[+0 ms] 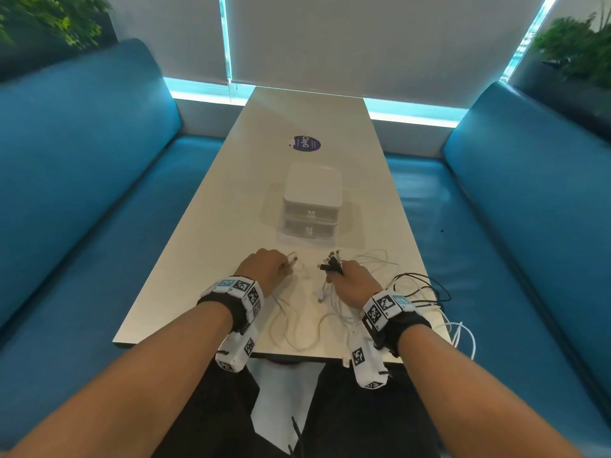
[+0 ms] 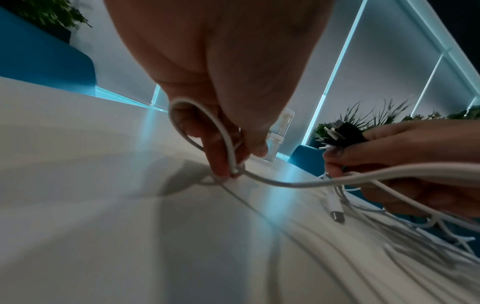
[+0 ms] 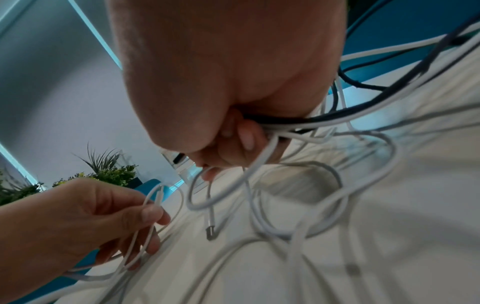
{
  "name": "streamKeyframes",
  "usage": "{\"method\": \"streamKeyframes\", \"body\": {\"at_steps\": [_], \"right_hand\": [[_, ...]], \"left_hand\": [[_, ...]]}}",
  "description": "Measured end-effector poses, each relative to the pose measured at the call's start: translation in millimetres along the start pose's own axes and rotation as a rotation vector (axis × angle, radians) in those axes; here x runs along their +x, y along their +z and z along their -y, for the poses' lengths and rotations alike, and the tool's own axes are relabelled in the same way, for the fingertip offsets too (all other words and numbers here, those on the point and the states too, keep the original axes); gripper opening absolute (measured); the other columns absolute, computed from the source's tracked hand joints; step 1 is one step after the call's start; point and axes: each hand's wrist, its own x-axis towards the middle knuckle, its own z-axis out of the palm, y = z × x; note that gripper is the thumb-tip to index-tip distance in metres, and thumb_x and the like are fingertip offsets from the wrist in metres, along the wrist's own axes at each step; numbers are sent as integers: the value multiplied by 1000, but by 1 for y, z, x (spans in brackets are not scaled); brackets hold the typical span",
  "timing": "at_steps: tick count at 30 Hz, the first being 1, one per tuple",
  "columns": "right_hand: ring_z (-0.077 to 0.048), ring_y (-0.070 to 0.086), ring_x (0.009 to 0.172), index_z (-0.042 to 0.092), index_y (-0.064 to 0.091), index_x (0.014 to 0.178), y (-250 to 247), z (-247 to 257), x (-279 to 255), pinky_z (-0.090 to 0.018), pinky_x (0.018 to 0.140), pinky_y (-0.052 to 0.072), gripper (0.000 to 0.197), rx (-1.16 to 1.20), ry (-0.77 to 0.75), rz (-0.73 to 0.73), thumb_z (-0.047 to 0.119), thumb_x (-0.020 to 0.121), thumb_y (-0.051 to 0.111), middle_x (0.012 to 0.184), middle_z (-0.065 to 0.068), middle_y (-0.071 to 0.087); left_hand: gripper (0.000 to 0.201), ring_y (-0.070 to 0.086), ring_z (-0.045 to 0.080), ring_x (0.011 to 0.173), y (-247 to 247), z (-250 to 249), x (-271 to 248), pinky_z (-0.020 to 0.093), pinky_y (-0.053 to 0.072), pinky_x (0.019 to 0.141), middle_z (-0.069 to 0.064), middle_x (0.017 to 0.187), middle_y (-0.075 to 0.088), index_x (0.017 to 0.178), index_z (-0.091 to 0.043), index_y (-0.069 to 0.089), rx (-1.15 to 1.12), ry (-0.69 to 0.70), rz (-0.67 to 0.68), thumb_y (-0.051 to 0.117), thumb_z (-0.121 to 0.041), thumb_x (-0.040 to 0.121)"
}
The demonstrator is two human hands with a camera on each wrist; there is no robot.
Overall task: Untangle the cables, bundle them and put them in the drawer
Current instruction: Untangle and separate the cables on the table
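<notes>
A long pale tabletop (image 1: 205, 246) runs between two teal upholstered benches (image 1: 82, 180), with drawn window blinds (image 1: 380, 41) at the far end and potted greenery (image 1: 575, 51) in the corners. Mid-table stands a small white two-drawer organiser (image 1: 311, 203), both drawers closed, with a round purple sticker (image 1: 305, 144) on the surface beyond it.

Close to the near edge, the right hand (image 1: 352, 282) is closed round a gathered bunch of cable ends, black and white plugs (image 1: 330, 261) fanning out above the curled fingers (image 3: 246, 135). From that fist the white and black cables (image 1: 420, 289) trail loosely to the right, some hanging off the table's edge, still looped across one another. The left hand (image 1: 264, 269) pinches a single white cable (image 2: 228, 148) between thumb and fingers (image 2: 218, 162), a loop of it arching over the hand and its length running across to the right hand's bunch. A white plug (image 3: 210, 232) dangles free below the right hand.

By my reading the job is in its early-to-middle stretch: the ends look collected in one hand and one cable is being drawn out of the mess, but the lengths remain tangled, nothing is coiled or tied, and the drawer has yet to be opened. Separating, bundling and stowing are all left to do.
</notes>
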Motion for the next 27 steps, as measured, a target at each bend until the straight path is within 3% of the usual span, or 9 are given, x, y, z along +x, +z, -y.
{"method": "streamKeyframes", "body": {"at_steps": [2,5,9,12,14,19,22,25,27], "right_hand": [[-32,62,99,9,71,98,1,-2,2,-33,77,41,24,30,3,-12,22,97,51,100,-12,67],[-32,61,102,9,69,103,2,-3,6,-35,83,43,25,90,15,-46,27,97,52,103,-12,68],[-26,60,104,16,62,120,1,-3,4,-38,90,46,30,198,-30,-111,34,98,51,111,-6,67],[-23,61,95,19,66,108,-1,-1,2,-35,83,45,20,255,-81,-124,33,98,55,99,-3,68],[-23,63,90,19,69,94,-1,1,1,-34,80,44,15,279,-85,-87,31,95,60,91,-4,70],[-22,69,90,15,76,86,2,3,-3,-39,87,50,20,316,-102,-31,33,88,66,86,-5,75],[-20,67,84,11,75,90,-1,3,-5,-29,74,47,18,323,-88,-26,28,89,68,86,-6,73],[-20,62,83,8,71,94,-3,0,-5,-30,71,41,24,214,-70,-35,31,94,63,86,-8,68],[-24,62,84,8,68,90,-3,-1,-3,-30,71,40,29,177,-66,-43,34,97,59,84,-9,65]], "left_hand": [[23,67,27,77,0,-5,-1,36,55,71,3,83,70,83,-20,61,-132,-14,-4,57,-35,99],[10,67,26,77,4,-10,-3,40,57,73,0,83,67,91,-19,51,-273,-26,-2,59,-22,96],[15,73,30,81,5,-13,-5,46,60,72,6,82,71,84,-18,53,-551,-60,20,59,-7,92],[18,74,33,78,2,-19,-3,47,59,71,9,76,74,82,-15,53,-703,-42,6,62,-2,92],[18,73,36,76,-1,-24,-3,47,59,70,9,74,75,82,-14,53,-748,-15,31,65,-4,91],[9,70,26,68,1,-34,-1,35,51,65,7,75,76,84,-16,62,-714,71,135,70,-16,88],[8,72,29,71,2,-38,-5,42,57,71,12,79,76,88,-11,62,-755,60,170,63,-3,89],[20,72,29,63,-2,-26,-4,39,57,62,10,85,76,102,-10,53,-778,-78,70,48,5,90],[26,71,34,67,-8,-8,-2,42,60,62,11,94,71,112,-16,47,-628,-166,-72,46,1,92]]}}
